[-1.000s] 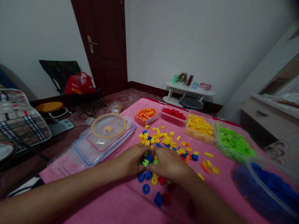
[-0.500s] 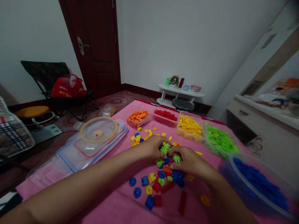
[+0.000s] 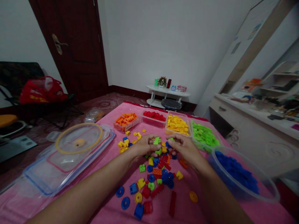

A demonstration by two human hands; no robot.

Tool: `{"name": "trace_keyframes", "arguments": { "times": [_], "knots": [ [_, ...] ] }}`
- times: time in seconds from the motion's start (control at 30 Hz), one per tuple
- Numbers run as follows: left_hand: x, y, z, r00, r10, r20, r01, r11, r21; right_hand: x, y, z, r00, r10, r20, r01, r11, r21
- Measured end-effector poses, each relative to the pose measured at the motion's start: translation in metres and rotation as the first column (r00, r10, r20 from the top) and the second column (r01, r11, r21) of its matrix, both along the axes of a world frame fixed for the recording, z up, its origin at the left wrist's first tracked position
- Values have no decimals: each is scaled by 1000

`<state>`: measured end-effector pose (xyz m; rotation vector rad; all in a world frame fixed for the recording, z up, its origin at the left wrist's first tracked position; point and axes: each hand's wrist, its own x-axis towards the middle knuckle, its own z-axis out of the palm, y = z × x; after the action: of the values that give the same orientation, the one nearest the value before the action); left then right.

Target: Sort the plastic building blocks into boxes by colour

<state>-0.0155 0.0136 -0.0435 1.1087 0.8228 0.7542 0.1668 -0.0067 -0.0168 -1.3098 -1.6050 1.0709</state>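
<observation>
My left hand [image 3: 147, 146] is closed around green toy building blocks [image 3: 157, 141], held between thumb and fingers above a loose pile. To its right, my right hand [image 3: 183, 145] has its fingers curled on a small green block [image 3: 171, 139], mostly covered by the fingertips. Beneath both hands lie mixed blocks, among them an orange block [image 3: 157, 171], a blue rounded piece [image 3: 167, 178] and a yellow block [image 3: 141, 183]. Nearer to me are blue rings [image 3: 125, 203], a long red block [image 3: 172, 203] and a yellow disc [image 3: 193, 196].
Clear tubs of orange blocks [image 3: 126, 120], red blocks [image 3: 154, 116], yellow blocks [image 3: 177, 124] and green blocks [image 3: 204, 133] line the pink cloth's [image 3: 109, 199] far side. A round tub [image 3: 268, 194] of blue blocks stands right. Stacked lids [image 3: 67, 168] lie left.
My view has turned right, so the table's contents appear further left. My hands are further apart, and the green blocks in my left hand have come away from the right hand.
</observation>
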Motion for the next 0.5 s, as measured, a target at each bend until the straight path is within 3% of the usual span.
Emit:
{"name": "trace_keyframes", "arguments": {
  "times": [0.17, 0.33, 0.5],
  "knots": [
    [0, 0, -3, 999, 20, -29, -17, 994, 106, -3, -1, -8, 993, -6, -122, -5, 995, -96],
    [3, 0, -9, 997, -11, -82, 38, 943, 331, -12, -4, -9, 990, 8, -143, -22, 995, -101],
    [5, -4, -3, 992, 41, -120, 12, 912, 411, -17, -4, -7, 987, -12, -159, -1, 997, -78]
  ]
}}
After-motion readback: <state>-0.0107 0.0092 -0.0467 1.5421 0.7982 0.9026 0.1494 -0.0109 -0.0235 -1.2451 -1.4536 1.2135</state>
